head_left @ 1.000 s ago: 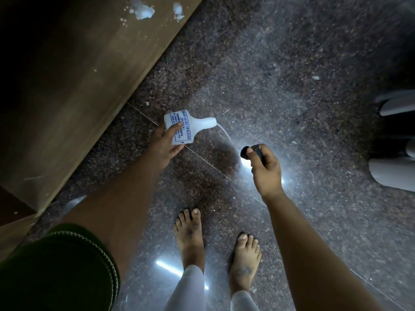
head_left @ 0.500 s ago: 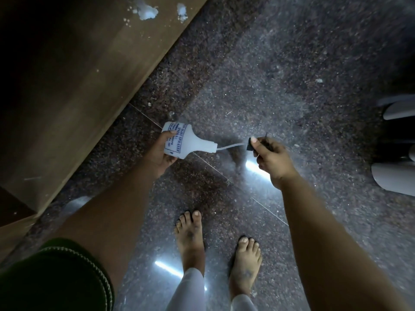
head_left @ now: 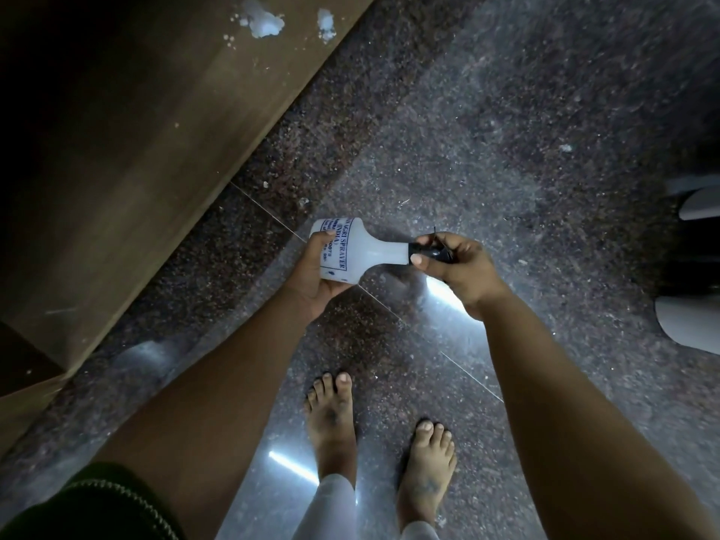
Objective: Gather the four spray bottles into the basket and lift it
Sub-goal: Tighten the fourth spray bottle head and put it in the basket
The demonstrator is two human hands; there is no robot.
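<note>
Above speckled granite floor point(head_left: 506, 130), we are gripping a white spray bottle point(head_left: 350, 253) sideways in our left hand point(head_left: 311, 278). Its blue label is reading "AGRI SPRAYER (INDIA)", while our right hand point(head_left: 456, 267) fingers point(head_left: 419, 260) are pinching the black nozzle cap point(head_left: 428, 251).

The right hand point(head_left: 459, 267) now brings the black spray head point(head_left: 428, 253) onto the neck of the bottle point(head_left: 350, 253); the thin tube seen a second ago is out of sight. The left hand point(head_left: 311, 278) holds the bottle lower, neck pointing right.

A white bottle point(head_left: 352, 251) with blue lettering and a black cap point(head_left: 428, 252), over a speckled, seemingly grey-brown floor point(head_left: 506, 130).
</note>
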